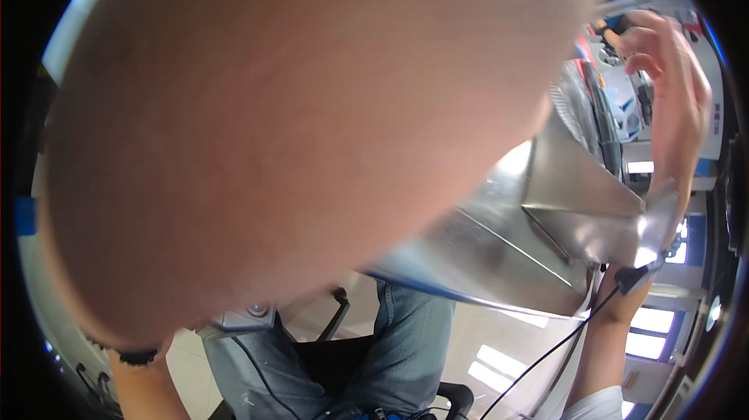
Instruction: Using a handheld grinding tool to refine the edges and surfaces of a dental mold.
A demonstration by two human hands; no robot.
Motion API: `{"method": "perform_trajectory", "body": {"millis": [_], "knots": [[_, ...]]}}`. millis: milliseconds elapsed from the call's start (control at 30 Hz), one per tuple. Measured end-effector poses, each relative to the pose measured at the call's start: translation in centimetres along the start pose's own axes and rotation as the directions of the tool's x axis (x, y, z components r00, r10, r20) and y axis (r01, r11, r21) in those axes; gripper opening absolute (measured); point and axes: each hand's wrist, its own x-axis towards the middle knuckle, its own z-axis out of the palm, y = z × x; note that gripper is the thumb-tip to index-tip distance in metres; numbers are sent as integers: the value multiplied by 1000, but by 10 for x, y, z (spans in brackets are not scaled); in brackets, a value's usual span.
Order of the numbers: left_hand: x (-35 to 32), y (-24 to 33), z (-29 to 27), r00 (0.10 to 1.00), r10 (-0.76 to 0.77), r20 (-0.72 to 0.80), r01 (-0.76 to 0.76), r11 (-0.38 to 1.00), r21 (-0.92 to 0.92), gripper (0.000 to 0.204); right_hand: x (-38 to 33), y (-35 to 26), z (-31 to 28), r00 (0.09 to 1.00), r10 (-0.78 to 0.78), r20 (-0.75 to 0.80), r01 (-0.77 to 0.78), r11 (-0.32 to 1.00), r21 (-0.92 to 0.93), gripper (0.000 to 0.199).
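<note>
My left hand (296, 139) is very close to the view and blurred, filling much of the picture. Its fingers cannot be made out, and it hides most of what lies behind it. A dark band (139, 357) circles the left wrist. At the far right my right hand (677, 81) is raised, fingers loosely bent and apart from the thumb, with no held thing visible. Small orange and black items (608, 31) lie near its fingertips. Between the arms, a shiny metal tray (499, 260) with a folded, angled metal piece (581, 213) shows partly.
A black cable (562, 342) runs up to a dark connector (636, 278) by the right forearm. A clear plastic bag (573, 108) and dark tools (605, 120) lie beyond the metal. A grey box-like device (242, 320) rests above my jeans (413, 334).
</note>
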Motion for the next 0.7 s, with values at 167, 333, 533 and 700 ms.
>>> {"method": "perform_trajectory", "body": {"millis": [167,333,533,700], "knots": [[40,40,-16,998,39,38,-34,992,-121,35,-9,71,-50,928,365,77,-307,866,-396,36],[56,43,-23,996,-27,86,41,986,-160,18,-5,127,-34,791,603,105,-513,748,-421,42],[62,66,-26,995,-49,90,54,997,-49,12,-3,118,-31,793,596,-125,-605,744,-286,20],[82,104,-54,925,-246,289,291,948,-125,19,-9,127,-51,794,608,-28,-608,791,-69,15]]}}
